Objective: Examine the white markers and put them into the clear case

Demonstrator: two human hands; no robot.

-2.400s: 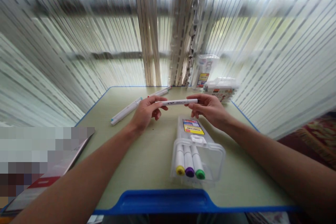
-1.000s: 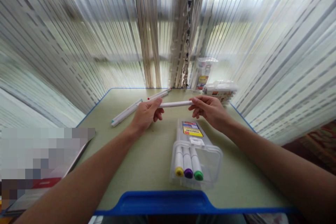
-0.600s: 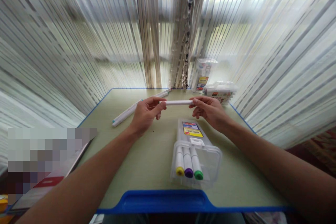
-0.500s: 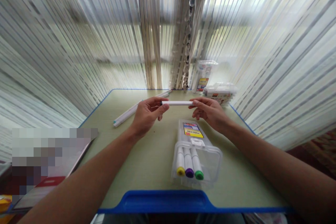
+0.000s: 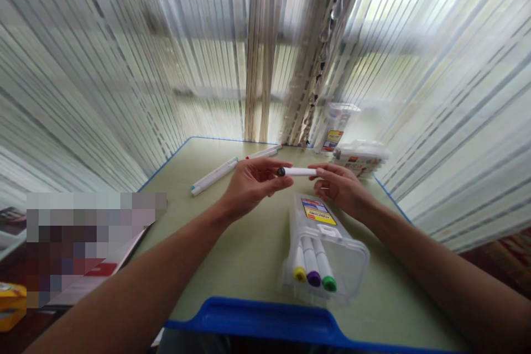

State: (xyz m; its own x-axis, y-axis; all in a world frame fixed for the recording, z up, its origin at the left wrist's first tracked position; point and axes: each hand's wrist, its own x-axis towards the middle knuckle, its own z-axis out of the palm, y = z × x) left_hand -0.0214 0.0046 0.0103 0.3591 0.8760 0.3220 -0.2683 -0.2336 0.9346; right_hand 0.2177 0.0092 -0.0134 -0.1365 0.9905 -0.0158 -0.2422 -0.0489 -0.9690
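Note:
A white marker (image 5: 302,172) with a black end lies level in the air above the table, between my two hands. The thumb and fingers of my left hand (image 5: 253,182) close around its black end, which faces toward me. My right hand (image 5: 342,185) pinches the opposite end between thumb and fingertips. Below my right hand a clear plastic marker case (image 5: 365,260) rests on its side with its mouth toward me. Inside it lie three white markers with yellow (image 5: 300,274), purple (image 5: 314,278) and green (image 5: 329,283) ends.
Several loose white markers (image 5: 214,176) lie on the green tabletop (image 5: 224,282) beyond my left hand. At the back right stand an upright clear case (image 5: 336,130) and a white box (image 5: 360,157). String curtains (image 5: 199,55) hang behind. A blue edge tray (image 5: 265,321) borders the front.
The marker has turned so its black end points more toward me, and my left fingers have shifted around that end. The whole view has swung, moving the scene slightly rightward.

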